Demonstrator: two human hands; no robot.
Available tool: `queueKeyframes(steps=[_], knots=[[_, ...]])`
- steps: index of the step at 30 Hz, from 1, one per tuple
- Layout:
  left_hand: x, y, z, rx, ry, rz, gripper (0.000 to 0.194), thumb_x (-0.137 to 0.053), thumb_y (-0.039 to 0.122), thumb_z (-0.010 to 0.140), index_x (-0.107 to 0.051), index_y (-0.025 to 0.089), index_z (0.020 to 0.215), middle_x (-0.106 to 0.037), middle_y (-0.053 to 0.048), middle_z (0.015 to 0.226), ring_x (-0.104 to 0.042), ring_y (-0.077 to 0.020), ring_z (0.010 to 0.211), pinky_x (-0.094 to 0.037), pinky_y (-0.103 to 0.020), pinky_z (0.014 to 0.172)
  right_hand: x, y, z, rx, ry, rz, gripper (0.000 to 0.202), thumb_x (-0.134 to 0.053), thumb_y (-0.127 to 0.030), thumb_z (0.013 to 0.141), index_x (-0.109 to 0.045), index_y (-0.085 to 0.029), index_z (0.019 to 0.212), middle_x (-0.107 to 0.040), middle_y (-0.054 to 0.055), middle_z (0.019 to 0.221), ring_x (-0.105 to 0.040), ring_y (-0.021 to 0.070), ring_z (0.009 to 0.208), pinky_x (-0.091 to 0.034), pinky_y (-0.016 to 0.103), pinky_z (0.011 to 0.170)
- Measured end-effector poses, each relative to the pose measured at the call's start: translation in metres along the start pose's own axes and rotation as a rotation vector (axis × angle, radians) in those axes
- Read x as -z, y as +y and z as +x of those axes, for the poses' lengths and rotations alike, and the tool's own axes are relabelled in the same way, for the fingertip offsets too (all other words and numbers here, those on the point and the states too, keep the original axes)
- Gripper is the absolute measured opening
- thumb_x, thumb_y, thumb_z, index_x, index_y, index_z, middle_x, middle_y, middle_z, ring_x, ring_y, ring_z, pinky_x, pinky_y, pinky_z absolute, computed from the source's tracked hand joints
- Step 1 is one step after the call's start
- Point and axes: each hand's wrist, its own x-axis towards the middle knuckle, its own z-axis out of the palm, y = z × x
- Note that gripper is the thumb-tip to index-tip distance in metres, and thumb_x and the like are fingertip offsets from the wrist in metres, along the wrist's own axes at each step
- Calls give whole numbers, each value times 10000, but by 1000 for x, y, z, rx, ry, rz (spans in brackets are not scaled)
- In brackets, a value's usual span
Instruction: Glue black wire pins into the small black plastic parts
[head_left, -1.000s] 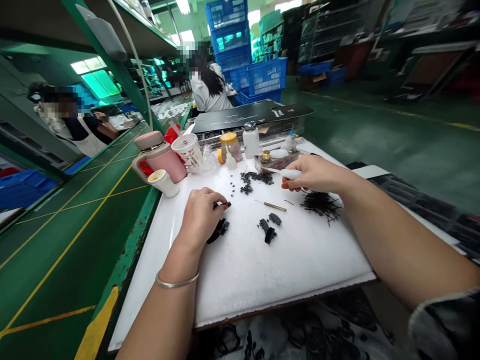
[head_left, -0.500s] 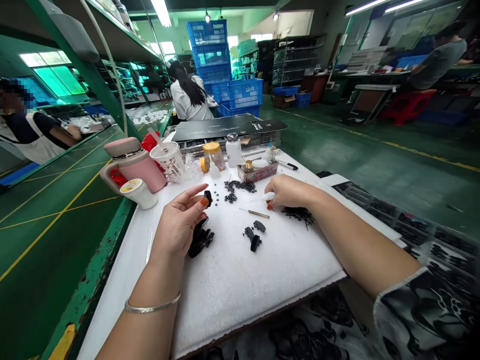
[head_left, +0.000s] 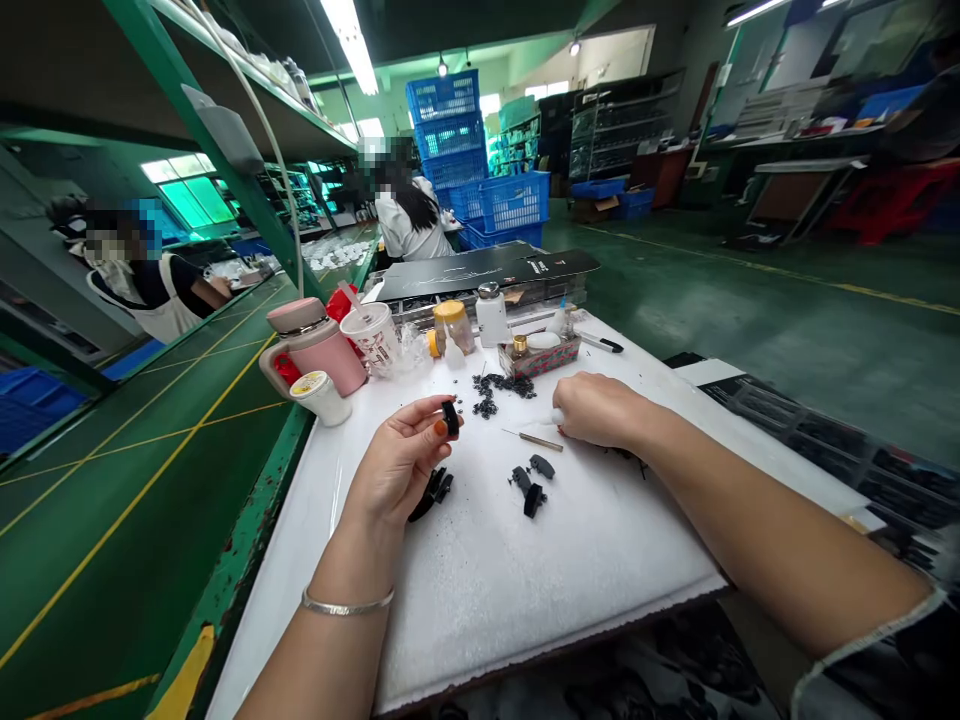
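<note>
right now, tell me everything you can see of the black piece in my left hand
The black piece is small, longer than wide, with a rounded outer edge; it looks like plastic, though the picture cannot settle that. The left hand pinches it in its fingers, its long side roughly upright. It appears raised above the white tabletop, with nothing but the hand seen touching it. Finer details are too small to make out.

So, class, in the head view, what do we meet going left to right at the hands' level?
Small white tub → left hand → black part it pinches → tiny scattered black pieces → right hand.
</note>
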Motion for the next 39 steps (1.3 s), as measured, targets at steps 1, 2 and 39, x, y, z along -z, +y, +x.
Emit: queueKeyframes(steps=[1, 2, 39], knots=[[0, 0, 0, 4, -2, -8, 327, -801, 152, 610, -693, 156, 918, -667, -32, 749, -610, -76, 632, -494, -103, 506, -1, 0, 0, 1, 3, 2, 154, -578, -159, 644, -674, -117, 757, -641, 155, 731, -592, 254, 671, -318, 285, 514], [0, -1, 0, 8, -2, -14, 328, -800, 148, 611, -692, 154, 920, -667, -35, 749, -612, -79, 634, -496, -104, 507, -1, 1, 0, 8, 3, 11, 143, -575, -157, 643, -668, -119, 745, -638, 153, 725, -591, 254, 665, -317, 286, 513], [-14, -17, 1, 204, -210, 37, 289, -729, 106, 697, -672, 143, 978, -663, -32, 805, -614, -76, 671, -533, -137, 603, -5, -47, -25, 628, 439, 1134, 131, -699, -225, 765, -640, -124, 706, -582, 27, 773, -553, 141, 740, -436, 275, 675]])
